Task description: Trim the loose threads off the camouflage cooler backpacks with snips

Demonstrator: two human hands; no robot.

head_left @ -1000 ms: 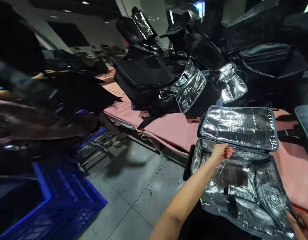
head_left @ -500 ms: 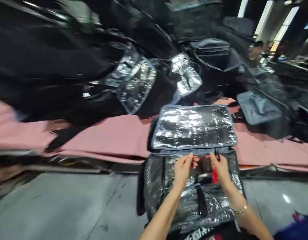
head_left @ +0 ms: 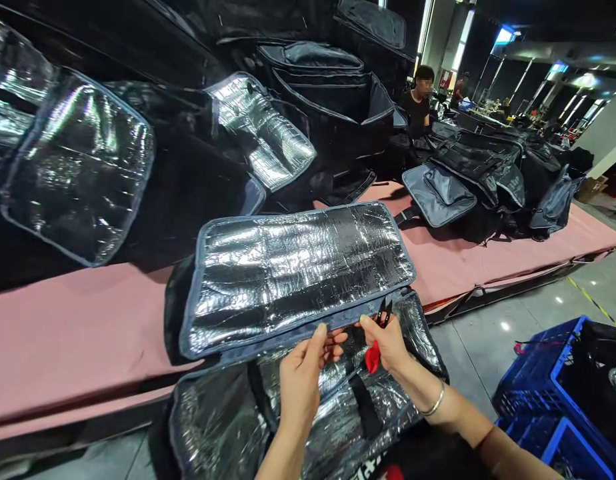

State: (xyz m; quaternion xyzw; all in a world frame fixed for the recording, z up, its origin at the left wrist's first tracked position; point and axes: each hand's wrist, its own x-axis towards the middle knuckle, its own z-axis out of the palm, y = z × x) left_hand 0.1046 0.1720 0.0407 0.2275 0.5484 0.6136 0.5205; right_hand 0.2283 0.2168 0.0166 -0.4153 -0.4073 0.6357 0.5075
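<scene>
An insulated bag lies in front of me, its silver foil-lined flap (head_left: 298,267) folded back over the pink table edge. Below the flap is the foil-lined inside of the bag (head_left: 213,413), crossed by dark straps. My left hand (head_left: 308,367) pinches the grey-blue fabric edge at the base of the flap, thumb on top. Just to its right, my right hand (head_left: 388,343) has its thumb on the same edge. Black thread snips (head_left: 385,312) stick up from that right hand, blades upward. A red scrap or tie (head_left: 373,358) hangs below its fingers.
Black bags with foil flaps (head_left: 83,167) are heaped along the far side of the pink-covered table (head_left: 78,333). More bags (head_left: 478,167) lie to the right. Blue crates (head_left: 538,373) stand on the floor at right. A person (head_left: 419,100) is in the background.
My view has turned right and come closer, bringing the blue crates into sight. Both hands remain at the flap's base, and the snips stay in my right hand.
</scene>
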